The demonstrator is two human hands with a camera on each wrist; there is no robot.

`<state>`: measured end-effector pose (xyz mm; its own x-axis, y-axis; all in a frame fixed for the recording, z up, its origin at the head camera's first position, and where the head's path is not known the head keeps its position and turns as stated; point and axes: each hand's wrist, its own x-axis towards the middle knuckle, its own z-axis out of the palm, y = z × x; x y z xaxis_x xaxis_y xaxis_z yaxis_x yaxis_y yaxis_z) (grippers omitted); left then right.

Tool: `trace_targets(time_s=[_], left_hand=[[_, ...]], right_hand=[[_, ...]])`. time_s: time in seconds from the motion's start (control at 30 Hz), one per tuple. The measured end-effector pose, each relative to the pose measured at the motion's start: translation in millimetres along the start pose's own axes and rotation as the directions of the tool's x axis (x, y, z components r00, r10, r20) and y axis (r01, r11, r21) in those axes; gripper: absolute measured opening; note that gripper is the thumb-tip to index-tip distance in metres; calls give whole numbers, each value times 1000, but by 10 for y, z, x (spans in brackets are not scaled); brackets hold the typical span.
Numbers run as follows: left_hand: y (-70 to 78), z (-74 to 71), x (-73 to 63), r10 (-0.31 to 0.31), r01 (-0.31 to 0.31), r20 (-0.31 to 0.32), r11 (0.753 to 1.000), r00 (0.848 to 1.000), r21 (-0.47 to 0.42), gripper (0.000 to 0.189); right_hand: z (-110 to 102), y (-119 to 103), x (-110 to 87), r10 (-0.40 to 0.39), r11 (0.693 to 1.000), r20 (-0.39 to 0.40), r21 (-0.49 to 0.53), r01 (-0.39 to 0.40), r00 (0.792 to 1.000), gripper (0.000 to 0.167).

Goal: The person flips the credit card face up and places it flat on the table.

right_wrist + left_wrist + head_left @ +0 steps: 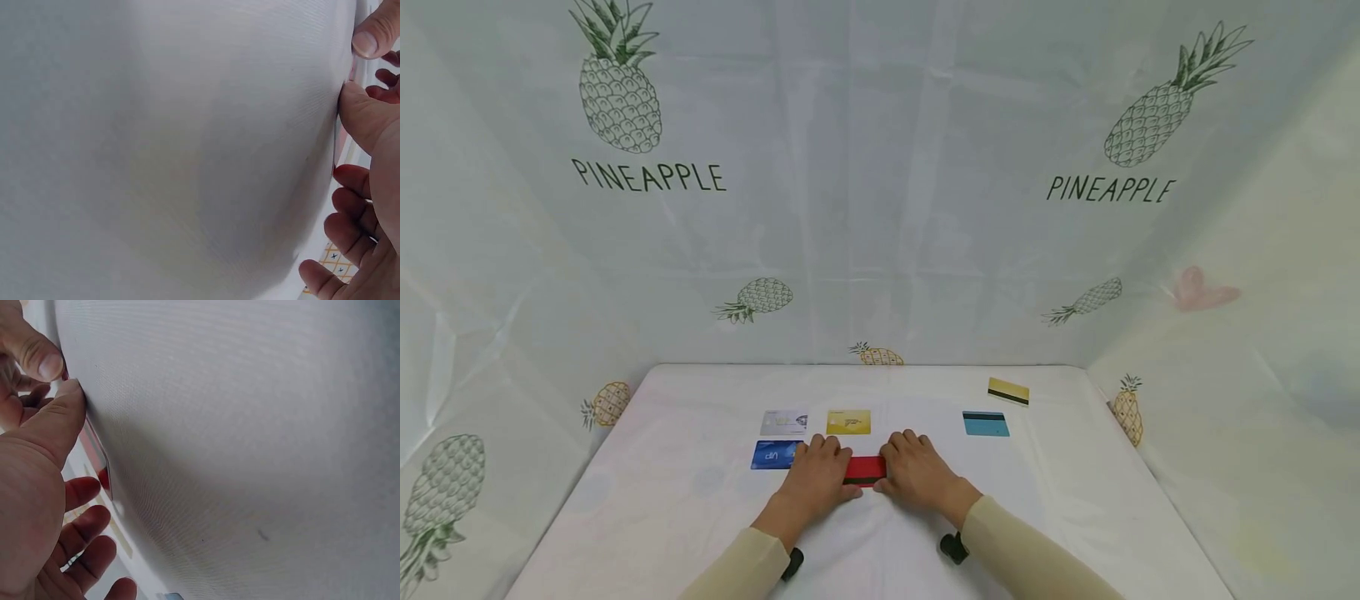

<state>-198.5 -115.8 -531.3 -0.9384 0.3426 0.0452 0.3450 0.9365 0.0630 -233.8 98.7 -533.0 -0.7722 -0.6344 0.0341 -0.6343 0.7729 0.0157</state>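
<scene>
A red card [865, 467] with a dark stripe along its near side lies between the two hands in the head view. My left hand [817, 477] grips its left end, and my right hand [916, 472] grips the right end. In the left wrist view the left thumb [59, 422] is at the near edge of the card, with a fingertip at the far edge. The right wrist view has the right thumb [362, 112] against the near edge too. Fingers cover both ends of the card.
A blue card [772, 455] lies beside the left hand, partly under its fingers. Behind are a silver card [783, 422] and a gold card [848, 422]. At right lie a teal card [987, 424] and a yellow striped card [1008, 392]. Pineapple-print sheeting [880, 233] surrounds the white table [1075, 517].
</scene>
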Motion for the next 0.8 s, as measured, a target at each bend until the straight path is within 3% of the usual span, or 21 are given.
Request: trace_targets(time_s=[0.53, 0.8], left_hand=[[-1, -10, 4, 0, -1, -8, 1000, 1000, -16, 63], [-7, -9, 20, 3, -4, -17, 1000, 1000, -23, 68]], right_hand=[[-27, -12, 27, 13, 998, 13, 67, -14, 1000, 47], [-22, -2, 19, -37, 998, -24, 48, 38, 999, 48]])
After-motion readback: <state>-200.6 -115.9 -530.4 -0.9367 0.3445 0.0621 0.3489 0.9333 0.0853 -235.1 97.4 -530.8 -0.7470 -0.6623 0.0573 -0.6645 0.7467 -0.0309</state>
